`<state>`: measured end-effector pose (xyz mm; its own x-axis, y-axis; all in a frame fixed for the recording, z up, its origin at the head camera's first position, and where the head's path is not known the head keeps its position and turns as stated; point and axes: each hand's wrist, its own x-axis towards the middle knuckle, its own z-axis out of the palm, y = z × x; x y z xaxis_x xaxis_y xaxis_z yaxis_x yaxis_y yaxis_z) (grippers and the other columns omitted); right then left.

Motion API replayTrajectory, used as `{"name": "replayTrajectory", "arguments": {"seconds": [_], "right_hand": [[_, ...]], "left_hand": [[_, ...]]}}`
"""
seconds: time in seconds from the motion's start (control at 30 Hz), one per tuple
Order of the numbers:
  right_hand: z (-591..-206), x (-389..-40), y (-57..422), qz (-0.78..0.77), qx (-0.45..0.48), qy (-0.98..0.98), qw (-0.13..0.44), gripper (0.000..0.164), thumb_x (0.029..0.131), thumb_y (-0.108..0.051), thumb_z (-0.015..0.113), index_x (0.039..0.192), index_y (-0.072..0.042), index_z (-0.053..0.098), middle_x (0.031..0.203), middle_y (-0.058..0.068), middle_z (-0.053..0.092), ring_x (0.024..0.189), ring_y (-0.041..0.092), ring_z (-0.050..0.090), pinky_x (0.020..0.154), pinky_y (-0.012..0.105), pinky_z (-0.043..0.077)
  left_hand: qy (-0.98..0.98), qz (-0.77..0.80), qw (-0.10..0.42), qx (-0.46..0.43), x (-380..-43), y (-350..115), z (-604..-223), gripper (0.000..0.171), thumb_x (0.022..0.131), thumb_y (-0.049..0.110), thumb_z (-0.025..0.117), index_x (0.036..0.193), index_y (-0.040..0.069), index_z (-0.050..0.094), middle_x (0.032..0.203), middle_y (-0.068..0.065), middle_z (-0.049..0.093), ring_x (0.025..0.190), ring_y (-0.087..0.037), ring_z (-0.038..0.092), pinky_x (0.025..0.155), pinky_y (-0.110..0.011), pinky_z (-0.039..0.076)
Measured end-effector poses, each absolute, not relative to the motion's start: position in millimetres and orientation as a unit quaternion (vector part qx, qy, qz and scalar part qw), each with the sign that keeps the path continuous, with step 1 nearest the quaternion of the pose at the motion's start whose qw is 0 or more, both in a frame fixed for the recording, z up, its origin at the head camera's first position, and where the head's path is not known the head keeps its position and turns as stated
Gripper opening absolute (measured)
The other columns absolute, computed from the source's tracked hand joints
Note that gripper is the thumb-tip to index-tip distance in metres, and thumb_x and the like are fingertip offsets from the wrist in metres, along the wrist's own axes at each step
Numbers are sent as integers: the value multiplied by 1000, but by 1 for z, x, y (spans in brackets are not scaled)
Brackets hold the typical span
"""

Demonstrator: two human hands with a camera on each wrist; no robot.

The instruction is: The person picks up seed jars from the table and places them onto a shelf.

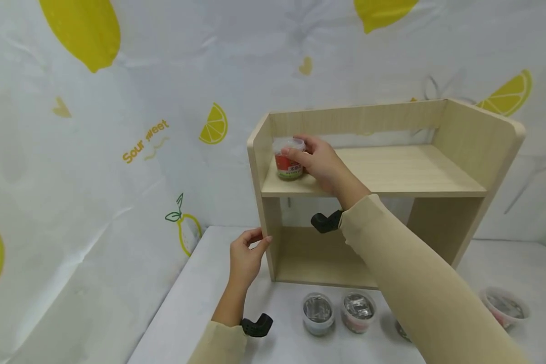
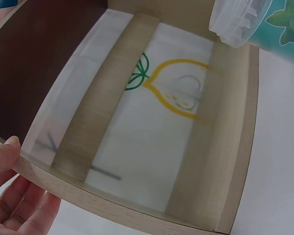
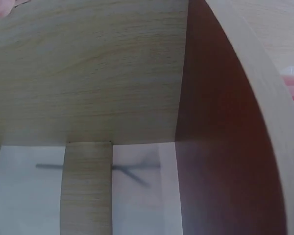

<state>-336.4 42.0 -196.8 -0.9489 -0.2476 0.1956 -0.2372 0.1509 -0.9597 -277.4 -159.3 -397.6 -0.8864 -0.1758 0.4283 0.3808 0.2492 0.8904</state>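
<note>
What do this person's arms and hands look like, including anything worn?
The left hand and right hand wear no gloves. The left sleeve and right sleeve are plain pale beige and stop short of the hands. A bent black piece shows by each cuff, the left piece and right piece. I can make out no cable or lettering.

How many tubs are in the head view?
5. One tub in the right hand, at the left of the upper shelf; two tubs on the table before it; one mostly behind the right sleeve; one at far right. The sleeve may hide more.
</note>
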Motion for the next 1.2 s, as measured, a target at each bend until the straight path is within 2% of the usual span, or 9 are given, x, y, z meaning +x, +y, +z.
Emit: {"name": "replayTrajectory", "arguments": {"seconds": [0.17, 0.33, 0.53, 0.9, 1.2], "right_hand": [[-196, -337, 43, -606, -167, 778, 1, 80, 90, -46, 68, 155, -19, 30, 153, 6, 42, 137, 19, 43, 113, 39, 36], [-197, -338, 43, -575, -173, 800, -18, 81, 89, -50, 68, 154, -19, 32, 151, 7, 43, 138, 21, 40, 114, 42, 34], [-200, -337, 43, -526, -171, 832, -44, 80, 86, -55, 70, 151, -20, 37, 143, 7, 51, 128, 22, 46, 108, 42, 38], [-199, -336, 41, -531, -170, 830, -36, 80, 86, -54, 70, 151, -21, 37, 138, 7, 54, 124, 21, 49, 106, 41, 40], [-199, -338, 41, -522, -165, 836, -35, 85, 85, -57, 69, 153, -21, 33, 134, 10, 54, 121, 23, 51, 104, 41, 42]], "left_hand": [[-758, -608, 228, -65, -277, -158, -396, 26, 85, 17, 78, 107, 5, 72, 102, -9, 74, 104, -22, 68, 80, -28, 55], [-762, -602, 232, -64, -277, -158, -396, 26, 85, 17, 78, 107, 5, 72, 103, -9, 74, 104, -22, 68, 79, -28, 55], [-759, -606, 230, -62, -275, -156, -396, 25, 85, 15, 77, 107, 4, 72, 103, -9, 74, 103, -22, 68, 77, -26, 55], [-765, -594, 241, -62, -277, -157, -395, 25, 86, 18, 76, 109, 7, 73, 103, -7, 74, 104, -21, 68, 83, -38, 56], [-765, -596, 236, -65, -278, -159, -395, 25, 86, 19, 77, 109, 8, 73, 103, -7, 74, 104, -21, 67, 86, -42, 54]]}}
